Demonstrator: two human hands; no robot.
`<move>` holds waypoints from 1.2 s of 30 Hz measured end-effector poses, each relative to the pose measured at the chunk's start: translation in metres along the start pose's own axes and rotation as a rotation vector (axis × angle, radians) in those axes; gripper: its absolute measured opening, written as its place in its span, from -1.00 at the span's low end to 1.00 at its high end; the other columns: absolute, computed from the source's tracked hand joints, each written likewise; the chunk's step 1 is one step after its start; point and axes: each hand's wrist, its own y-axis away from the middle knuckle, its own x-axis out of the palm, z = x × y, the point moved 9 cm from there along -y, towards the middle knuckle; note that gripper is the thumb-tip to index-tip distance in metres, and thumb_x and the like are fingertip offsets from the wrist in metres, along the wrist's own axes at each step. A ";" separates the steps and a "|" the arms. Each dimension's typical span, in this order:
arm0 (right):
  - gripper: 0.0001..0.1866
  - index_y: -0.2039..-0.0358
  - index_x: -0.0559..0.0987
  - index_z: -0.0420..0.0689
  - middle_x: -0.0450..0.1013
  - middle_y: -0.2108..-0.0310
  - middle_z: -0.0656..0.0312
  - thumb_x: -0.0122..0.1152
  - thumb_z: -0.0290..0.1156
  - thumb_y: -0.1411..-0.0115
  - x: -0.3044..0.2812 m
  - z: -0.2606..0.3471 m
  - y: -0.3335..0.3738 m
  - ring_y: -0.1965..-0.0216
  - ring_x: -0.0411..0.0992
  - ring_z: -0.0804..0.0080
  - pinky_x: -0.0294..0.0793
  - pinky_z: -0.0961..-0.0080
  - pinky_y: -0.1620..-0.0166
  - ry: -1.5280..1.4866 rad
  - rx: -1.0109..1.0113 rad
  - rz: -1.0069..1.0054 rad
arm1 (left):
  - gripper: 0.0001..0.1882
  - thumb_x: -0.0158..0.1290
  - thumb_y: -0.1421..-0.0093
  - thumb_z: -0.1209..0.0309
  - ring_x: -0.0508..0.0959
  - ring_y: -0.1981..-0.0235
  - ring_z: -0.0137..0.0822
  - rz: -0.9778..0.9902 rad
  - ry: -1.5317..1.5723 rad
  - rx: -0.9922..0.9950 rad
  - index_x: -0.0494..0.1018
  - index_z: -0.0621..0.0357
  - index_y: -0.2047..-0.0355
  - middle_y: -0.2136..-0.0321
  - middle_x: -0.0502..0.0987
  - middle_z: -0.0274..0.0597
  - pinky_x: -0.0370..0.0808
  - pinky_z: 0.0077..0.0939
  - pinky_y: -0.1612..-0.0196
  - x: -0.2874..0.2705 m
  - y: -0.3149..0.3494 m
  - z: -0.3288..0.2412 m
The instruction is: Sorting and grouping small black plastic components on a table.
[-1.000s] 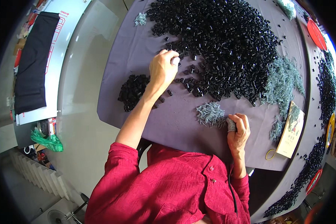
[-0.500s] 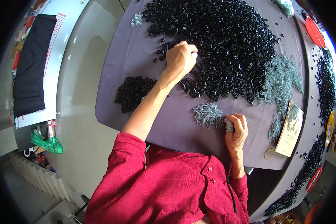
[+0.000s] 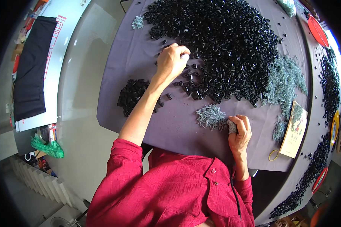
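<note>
My left hand (image 3: 172, 62) is closed at the left edge of a big heap of small black plastic pieces (image 3: 223, 45). Its fingers curl under, so what they hold, if anything, is hidden. Below my left forearm lies a smaller pile of black pieces (image 3: 132, 94), partly covered by the arm. My right hand (image 3: 240, 138) rests near the table's front edge with its fingers curled. A grey textured wrap or covering (image 3: 232, 127) shows at its fingertips; anything inside the grip is hidden. Right beside it is a little pile of silvery screws (image 3: 210, 116).
A larger mass of screws (image 3: 286, 81) borders the black heap on the right. A booklet (image 3: 294, 130) and a yellow rubber band (image 3: 273, 155) lie at the table's right side. Another table beyond holds more black pieces (image 3: 310, 178) and a red tray (image 3: 318, 31).
My left hand has shifted left and slightly down, away from the big heap. Several loose black pieces now show where it and the forearm were. My right hand stays in place.
</note>
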 end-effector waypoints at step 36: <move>-0.57 0.33 0.54 -0.17 0.43 0.34 0.03 -0.01 -0.74 0.29 0.001 -0.003 0.002 0.29 0.43 0.05 0.44 0.31 0.22 0.006 0.026 -0.002 | -0.85 0.16 -0.02 0.41 0.55 0.34 -0.09 0.012 -0.111 0.232 0.60 0.10 0.36 0.44 0.52 -0.12 0.48 -0.29 0.24 0.033 -0.016 -0.030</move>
